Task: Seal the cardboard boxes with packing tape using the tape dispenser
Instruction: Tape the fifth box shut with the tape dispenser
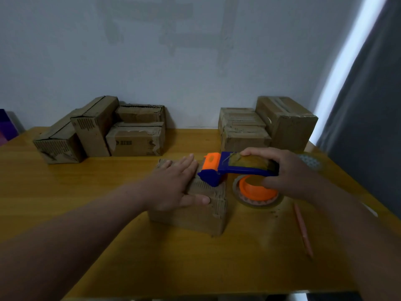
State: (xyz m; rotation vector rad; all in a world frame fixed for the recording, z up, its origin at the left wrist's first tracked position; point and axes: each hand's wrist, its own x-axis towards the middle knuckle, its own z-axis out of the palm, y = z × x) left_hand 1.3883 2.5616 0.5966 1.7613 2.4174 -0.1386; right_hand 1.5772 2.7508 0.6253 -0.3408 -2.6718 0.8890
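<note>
A small cardboard box (195,216) stands in the middle of the wooden table (86,192). My left hand (173,185) lies flat on its top, fingers spread, thumb at the near edge. My right hand (288,172) grips a blue and orange tape dispenser (236,168) with a roll of clear tape (258,192). The dispenser's orange front end rests on the right part of the box top, just right of my left fingers. The roll hangs beside the box's right side.
Several cardboard boxes (102,131) are stacked at the back left against the wall, and more boxes (267,124) at the back right. A pink pen (303,231) lies on the table to the right. A grey curtain (368,127) hangs at the right edge.
</note>
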